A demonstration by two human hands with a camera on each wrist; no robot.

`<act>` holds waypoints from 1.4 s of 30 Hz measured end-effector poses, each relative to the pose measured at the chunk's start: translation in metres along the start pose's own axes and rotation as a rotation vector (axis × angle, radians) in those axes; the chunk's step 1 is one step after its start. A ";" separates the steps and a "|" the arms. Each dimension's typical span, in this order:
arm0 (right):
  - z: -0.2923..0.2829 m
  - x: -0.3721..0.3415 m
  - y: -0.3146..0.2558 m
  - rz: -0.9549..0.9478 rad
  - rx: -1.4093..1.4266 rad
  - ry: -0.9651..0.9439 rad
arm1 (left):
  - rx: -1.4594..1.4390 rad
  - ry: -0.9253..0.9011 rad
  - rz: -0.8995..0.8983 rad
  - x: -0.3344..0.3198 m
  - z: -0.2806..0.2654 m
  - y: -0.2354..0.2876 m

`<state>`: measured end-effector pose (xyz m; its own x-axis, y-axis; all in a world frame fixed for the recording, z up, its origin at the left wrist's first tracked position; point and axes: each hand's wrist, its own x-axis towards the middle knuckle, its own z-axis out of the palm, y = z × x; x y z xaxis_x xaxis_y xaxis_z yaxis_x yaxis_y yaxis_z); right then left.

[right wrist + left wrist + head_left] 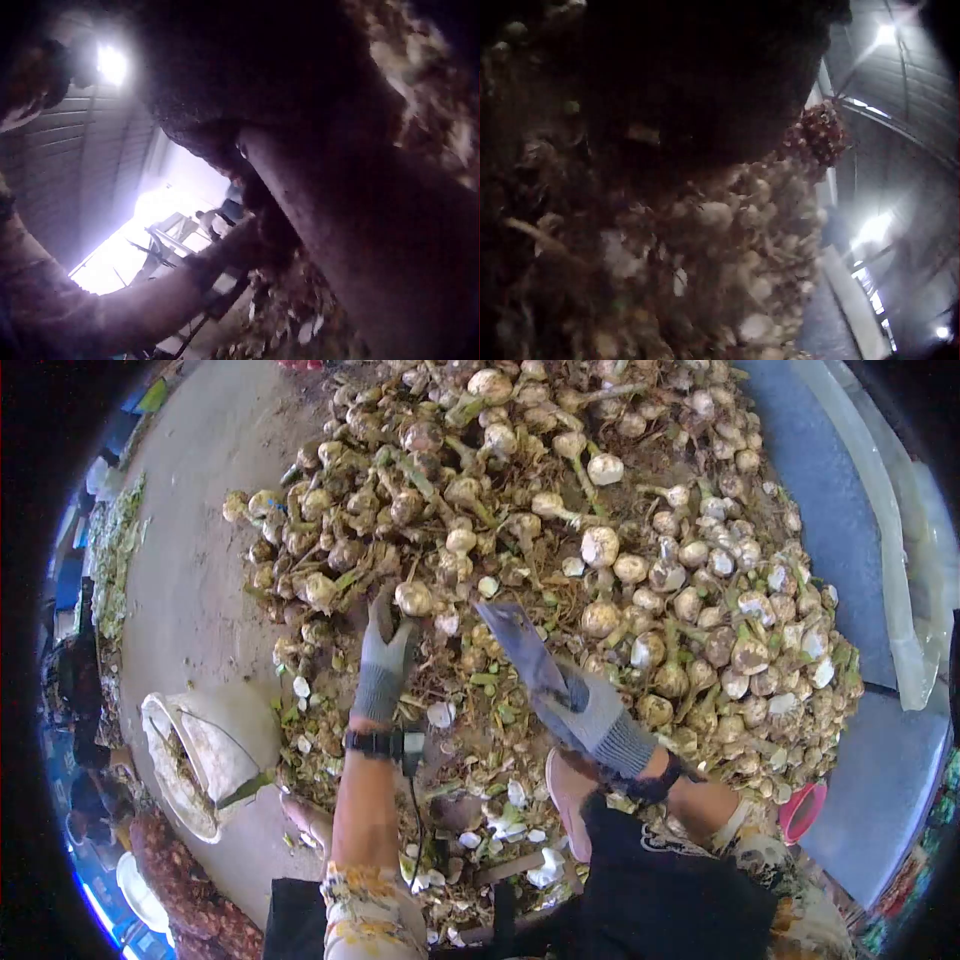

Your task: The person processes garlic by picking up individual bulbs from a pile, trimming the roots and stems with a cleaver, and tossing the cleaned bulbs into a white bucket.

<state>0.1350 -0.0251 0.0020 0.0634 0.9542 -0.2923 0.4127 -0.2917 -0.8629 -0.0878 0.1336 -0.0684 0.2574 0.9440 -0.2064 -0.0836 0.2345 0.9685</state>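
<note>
My left hand [384, 665], in a grey knit glove, is at the near edge of the untrimmed pile. Its finger and thumb hold a round pale bulb [413, 598] by its left and lower sides; a thin stalk rises from it. My right hand [595, 718], also gloved, grips a broad-bladed knife [522, 644], the blade angled up and left over the heap. Untrimmed bulbs [405, 507] with soil and long stalks lie at upper left. Trimmed bulbs [720, 650] with white cut faces are heaped on the right. Both wrist views are dark and blurred.
Leaf scraps and white cut slices [468, 840] cover the ground near my feet. A dirty white bucket [240, 732] lies on its side at left on the concrete floor [205, 560]. A red-brown netted sack [185, 885] is at lower left. A blue-grey sheet [840, 510] borders the right.
</note>
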 end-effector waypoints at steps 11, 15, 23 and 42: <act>-0.002 0.006 -0.047 -0.657 -0.748 0.152 | -0.028 -0.072 -0.209 -0.124 0.039 0.060; 0.005 -0.001 -0.049 -0.666 -0.667 0.138 | 0.151 -0.094 0.009 -0.120 0.043 0.062; 0.011 0.014 -0.023 -0.501 -0.767 0.084 | -0.030 -0.112 -0.098 -0.150 0.065 0.084; 0.048 -0.005 0.069 -0.149 0.394 -0.012 | 0.039 -0.371 0.193 -0.102 0.150 0.098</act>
<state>0.1198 -0.0529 -0.0754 0.0179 0.9878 -0.1549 0.0376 -0.1555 -0.9871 0.0220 0.0253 0.0688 0.5704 0.8205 0.0369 -0.1296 0.0455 0.9905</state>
